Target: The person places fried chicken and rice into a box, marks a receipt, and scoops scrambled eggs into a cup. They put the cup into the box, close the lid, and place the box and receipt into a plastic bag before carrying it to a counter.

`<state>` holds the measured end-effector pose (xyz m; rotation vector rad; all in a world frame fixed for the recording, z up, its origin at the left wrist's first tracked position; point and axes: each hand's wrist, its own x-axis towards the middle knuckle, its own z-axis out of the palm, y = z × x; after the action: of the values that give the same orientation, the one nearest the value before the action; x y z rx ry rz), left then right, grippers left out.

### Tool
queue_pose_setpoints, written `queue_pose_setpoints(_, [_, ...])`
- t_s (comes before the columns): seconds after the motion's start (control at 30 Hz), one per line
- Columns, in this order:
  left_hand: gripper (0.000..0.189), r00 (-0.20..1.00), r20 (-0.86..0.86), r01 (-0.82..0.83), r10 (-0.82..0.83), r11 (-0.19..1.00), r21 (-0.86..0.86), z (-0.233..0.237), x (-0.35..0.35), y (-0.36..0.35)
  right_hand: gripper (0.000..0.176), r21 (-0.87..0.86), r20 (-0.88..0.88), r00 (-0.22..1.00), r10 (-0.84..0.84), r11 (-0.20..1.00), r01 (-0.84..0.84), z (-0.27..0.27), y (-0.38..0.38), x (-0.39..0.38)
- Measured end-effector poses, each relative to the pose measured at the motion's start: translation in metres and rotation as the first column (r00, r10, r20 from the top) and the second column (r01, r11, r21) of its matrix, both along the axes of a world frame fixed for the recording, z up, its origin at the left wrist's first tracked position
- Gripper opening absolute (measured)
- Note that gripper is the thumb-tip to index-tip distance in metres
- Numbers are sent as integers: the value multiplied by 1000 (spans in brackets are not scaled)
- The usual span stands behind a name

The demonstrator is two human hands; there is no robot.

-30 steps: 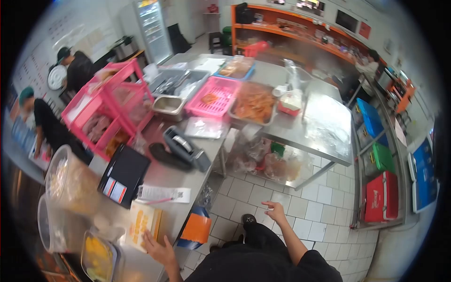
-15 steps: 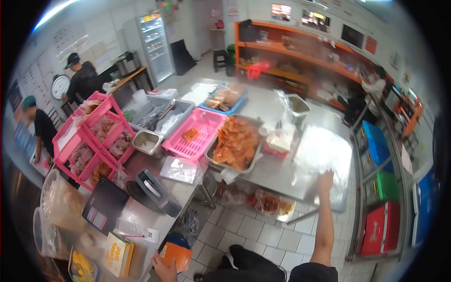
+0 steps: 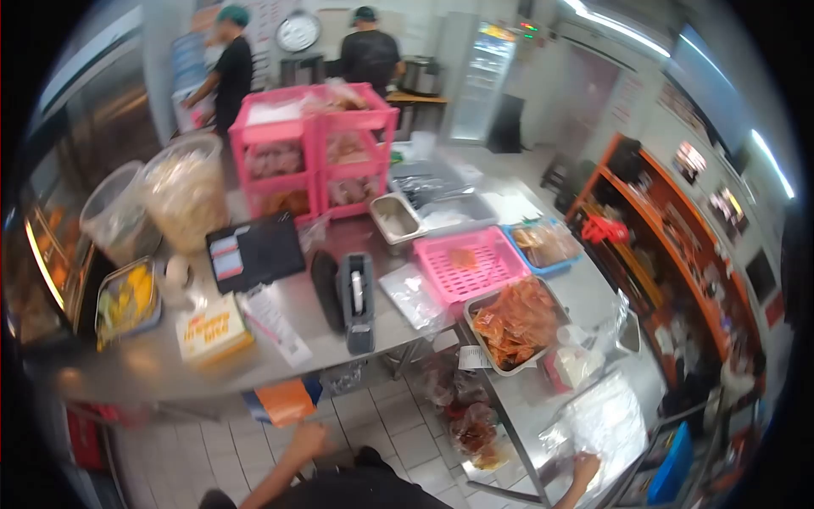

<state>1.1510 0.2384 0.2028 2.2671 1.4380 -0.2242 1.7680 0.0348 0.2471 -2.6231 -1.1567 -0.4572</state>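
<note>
My left hand is curled and blurred just below an orange packet at the table's front edge; whether its fingers hold anything is not visible. On the right table, my right hand rests at the lower edge of a stack of clear plastic bags, its fingers bent and partly hidden. Above the bags stands a metal tray of orange-red marinated meat. To its left lie a pink basket and a flat plastic packet.
Pink crates hold bagged meat. A tape dispenser, a black tablet, a yellow-white box and a tub stand on the left table. Two people are at the back. Orange shelving lines the right.
The view has swung left, so the crates and tables appear farther right. My left hand has come away from the table edge; my right hand remains at the plastic bags.
</note>
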Motion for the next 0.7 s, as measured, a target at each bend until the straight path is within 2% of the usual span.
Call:
queue_pose_setpoints(0.03, [52,999,13,-43,42,996,80,5,-2,6,15,-57,-130,992,-6,998,-1,4,3,5])
queue_pose_setpoints(0.07, [52,998,22,-67,66,992,108,15,-2,11,16,-73,-60,996,-61,996,56,5,6,2])
queue_pose_setpoints(0.1, [51,996,22,-87,85,986,145,23,-4,15,16,-76,-63,998,-24,997,19,0,7,8])
queue_pose_setpoints(0.13, [51,993,14,-118,118,982,145,23,-7,13,17,-38,-107,987,-117,993,114,-7,7,14])
queue_pose_setpoints(0.17, [50,997,16,-81,80,984,158,21,-9,12,19,-6,-157,965,-212,977,214,-8,12,16])
queue_pose_setpoints(0.2, [49,999,18,-40,37,983,176,20,-12,13,19,-3,-165,968,-188,982,190,-10,19,19])
queue_pose_setpoints(0.33, [48,1000,-2,-21,21,995,93,15,-18,2,39,-166,81,980,-181,967,192,-12,27,36])
queue_pose_setpoints(0.37, [47,999,-50,17,-16,1000,18,15,-18,0,45,-211,144,973,-179,955,207,-13,23,40])
queue_pose_setpoints(0.4, [46,994,-92,53,-59,997,-61,14,-21,-4,45,-219,140,974,-179,954,207,-16,16,55])
queue_pose_setpoints(0.43, [46,994,-95,53,-59,997,-64,12,-25,-7,56,-267,83,985,-148,949,165,-23,11,80])
queue_pose_setpoints(0.47, [45,998,-53,36,-37,999,-21,11,-29,-8,69,-309,28,993,-118,943,121,-14,15,78])
queue_pose_setpoints(0.5, [43,1000,-11,14,-14,1000,26,11,-33,-7,69,-305,29,993,-114,945,117,-4,22,76])
queue_pose_setpoints(0.53, [43,1000,-10,9,-9,1000,28,12,-37,-5,71,-295,-341,895,-289,936,190,26,35,60])
queue_pose_setpoints(0.57, [42,1000,-7,-15,15,998,54,14,-42,-5,73,-321,-652,638,-410,911,258,53,43,38])
queue_pose_setpoints(0.6, [42,999,-4,-36,36,997,72,16,-47,-8,30,-278,-640,723,-260,956,98,46,36,53])
queue_pose_setpoints(0.63, [42,999,-5,-32,33,998,57,18,-51,-9,31,-383,-523,827,-207,924,-10,41,41,63])
queue_pose_setpoints(0.67, [42,1000,-21,4,-3,998,59,20,-54,-7,29,-609,-4,991,132,786,-108,41,40,59])
queue_pose_setpoints(0.7, [42,998,-41,45,-42,997,60,19,-57,-5,31,-703,-20,998,52,709,-51,65,52,30])
